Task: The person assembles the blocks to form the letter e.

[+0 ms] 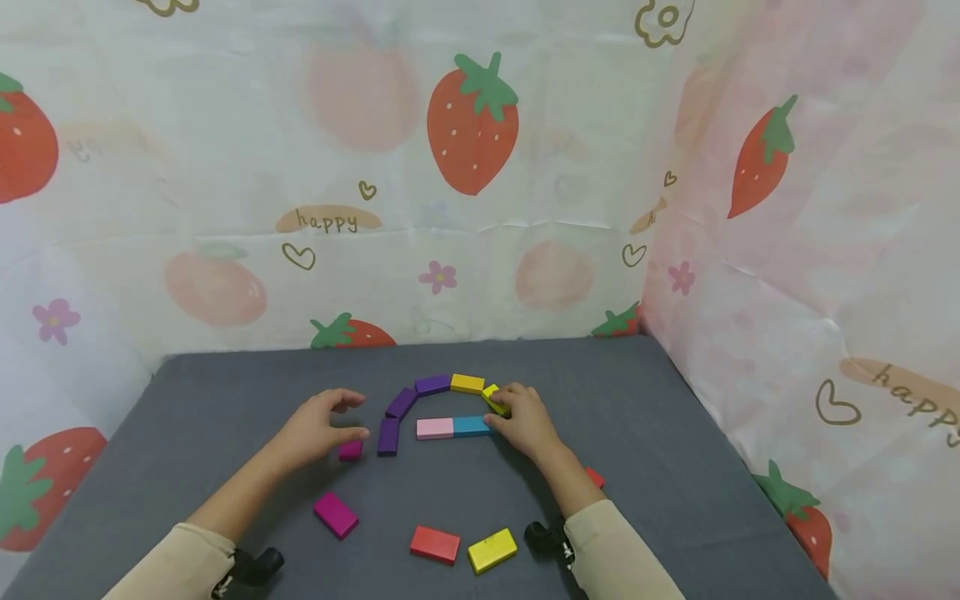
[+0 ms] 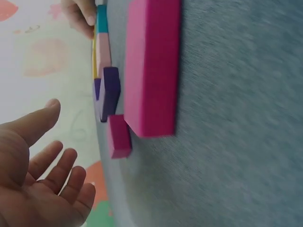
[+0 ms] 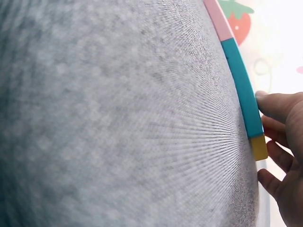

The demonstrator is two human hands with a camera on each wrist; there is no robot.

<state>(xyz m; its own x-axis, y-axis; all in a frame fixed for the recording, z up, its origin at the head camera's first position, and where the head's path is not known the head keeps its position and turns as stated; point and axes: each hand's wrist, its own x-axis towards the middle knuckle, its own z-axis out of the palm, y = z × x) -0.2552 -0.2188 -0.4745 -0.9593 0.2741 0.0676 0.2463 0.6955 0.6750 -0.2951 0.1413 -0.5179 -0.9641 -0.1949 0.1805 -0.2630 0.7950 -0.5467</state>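
Note:
My right hand [image 1: 528,423] pinches a yellow block [image 1: 495,400] at the right end of a curved row. Its thumb lies right by a blue block [image 1: 471,426], which sits end to end with a pink block [image 1: 435,428] inside the curve. The rest of that row is a yellow-orange block [image 1: 468,383] and purple blocks [image 1: 432,385], bending down on the left side. My left hand [image 1: 315,427] is empty, with fingers and thumb spread apart. It hovers left of the lowest purple block [image 1: 387,437], close above a small magenta block [image 1: 350,451].
Nearer to me on the grey table [image 1: 225,400] lie a magenta block [image 1: 336,515], a red block [image 1: 435,544] and a yellow block [image 1: 492,551]. Another red block [image 1: 595,477] shows partly behind my right forearm. A strawberry-print curtain [image 1: 480,292] borders the table's back and sides.

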